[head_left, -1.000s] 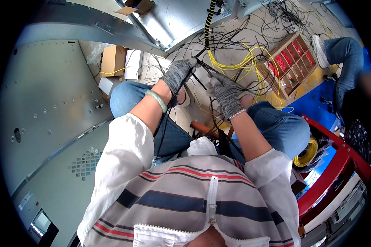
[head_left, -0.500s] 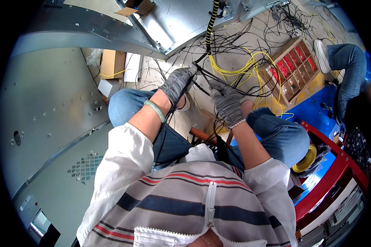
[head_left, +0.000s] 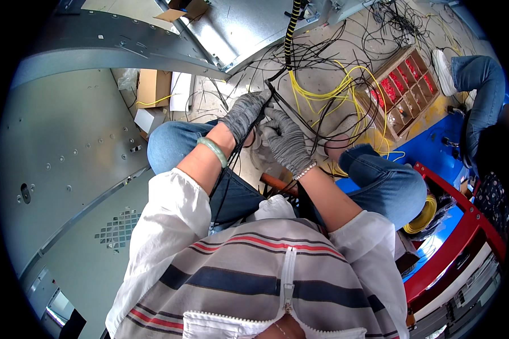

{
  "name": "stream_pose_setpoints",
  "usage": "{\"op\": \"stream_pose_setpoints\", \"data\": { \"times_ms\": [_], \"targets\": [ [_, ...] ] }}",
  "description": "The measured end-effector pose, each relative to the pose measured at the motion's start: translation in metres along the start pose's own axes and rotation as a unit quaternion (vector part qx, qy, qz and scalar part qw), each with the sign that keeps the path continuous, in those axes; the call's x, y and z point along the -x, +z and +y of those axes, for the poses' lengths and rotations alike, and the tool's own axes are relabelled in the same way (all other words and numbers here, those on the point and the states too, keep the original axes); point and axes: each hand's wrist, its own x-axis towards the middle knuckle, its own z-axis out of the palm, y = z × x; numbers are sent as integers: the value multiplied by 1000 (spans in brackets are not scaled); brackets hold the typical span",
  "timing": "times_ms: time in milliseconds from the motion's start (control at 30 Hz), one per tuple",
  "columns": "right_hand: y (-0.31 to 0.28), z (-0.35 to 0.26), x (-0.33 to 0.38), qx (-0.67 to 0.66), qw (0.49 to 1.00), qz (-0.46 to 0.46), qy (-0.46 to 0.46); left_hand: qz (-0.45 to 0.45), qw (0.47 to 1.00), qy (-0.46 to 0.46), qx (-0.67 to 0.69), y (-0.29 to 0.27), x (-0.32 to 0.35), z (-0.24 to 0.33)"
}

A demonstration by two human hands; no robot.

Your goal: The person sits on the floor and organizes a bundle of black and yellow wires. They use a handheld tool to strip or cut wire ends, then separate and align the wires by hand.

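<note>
My left hand [head_left: 244, 116], in a grey knitted glove, is closed round a bundle of thin black wires [head_left: 225, 183]. The lower wires trail past my wrist toward my lap. Others fan from its fingertips to the right, above my right hand [head_left: 285, 141]. That hand wears a matching glove and sits just right of the left one. Its fingers are bent beside the bundle; what they pinch, if anything, is hidden. Beyond the hands, a black sleeve with yellow bands [head_left: 290, 37] comes down, and yellow wires [head_left: 316, 97] spread from its lower end.
A wooden compartment box [head_left: 398, 93] with small red parts stands at the right. Grey metal panels [head_left: 73, 152] rise at the left. A cardboard box [head_left: 154, 85], a red frame [head_left: 444, 195], a yellow wire coil [head_left: 424, 214] and another person's leg [head_left: 478, 82] are nearby.
My right hand has moved left, close to my left hand, and the black wires it was on now arc away above it. My left hand has stayed on the bundle.
</note>
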Motion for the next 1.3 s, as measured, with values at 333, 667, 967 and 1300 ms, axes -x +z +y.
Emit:
{"op": "stream_pose_setpoints", "data": {
  "times_ms": [333,667,967,1300],
  "targets": [
    [-41,-36,-2,324,943,24,-72,-9,996,35,-77,-13,-13,-12],
    [-57,-4,-55,272,950,-25,-151,2,957,53,-284,-6,-9,0],
    [-56,-9,-61,259,965,-48,-15,17,848,226,-478,-11,-18,-16],
    [-88,-49,-50,161,960,-228,9,-183,859,268,-397,-26,8,9]
  ]
}}
